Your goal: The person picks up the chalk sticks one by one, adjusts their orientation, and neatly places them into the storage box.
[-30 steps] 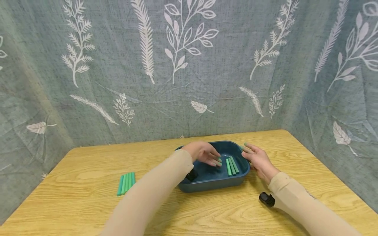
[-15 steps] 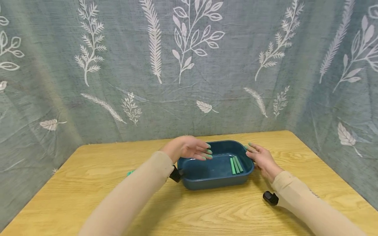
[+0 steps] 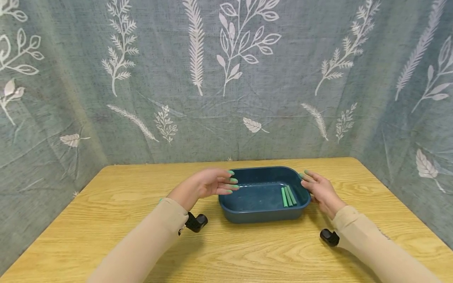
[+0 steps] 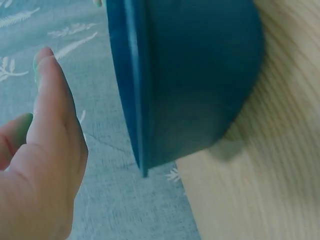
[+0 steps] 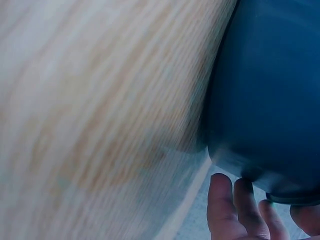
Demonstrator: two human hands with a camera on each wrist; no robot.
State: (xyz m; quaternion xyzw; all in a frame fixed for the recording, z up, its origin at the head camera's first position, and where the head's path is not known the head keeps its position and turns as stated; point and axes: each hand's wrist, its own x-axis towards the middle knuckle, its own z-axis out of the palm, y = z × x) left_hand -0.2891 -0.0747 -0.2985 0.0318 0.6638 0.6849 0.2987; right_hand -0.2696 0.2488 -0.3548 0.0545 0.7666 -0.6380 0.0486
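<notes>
A dark blue rectangular tub (image 3: 263, 215) with rounded corners stands on the table, and three green sticks (image 3: 289, 196) lie side by side in its right end. My left hand (image 3: 210, 183) hovers over the tub's left rim with fingers extended and nothing in them. In the left wrist view that hand (image 4: 50, 145) is apart from the tub's wall (image 4: 200, 75). My right hand (image 3: 321, 192) is at the tub's right end, fingertips right at the rim. The right wrist view has its fingers (image 5: 223, 205) loosely extended beside the tub's outer wall (image 5: 270, 100).
The wooden table (image 3: 247, 251) extends around the tub. A small bit of a green stick (image 3: 160, 199) shows past the left forearm, the rest hidden behind the sleeve. A patterned grey-blue curtain (image 3: 212, 133) hangs behind. Black wrist cameras (image 3: 196, 222) project below the wrists.
My left hand has moved left, from over the tub's inside to its left rim. My right hand stays at the right end. The whole head view has shifted slightly.
</notes>
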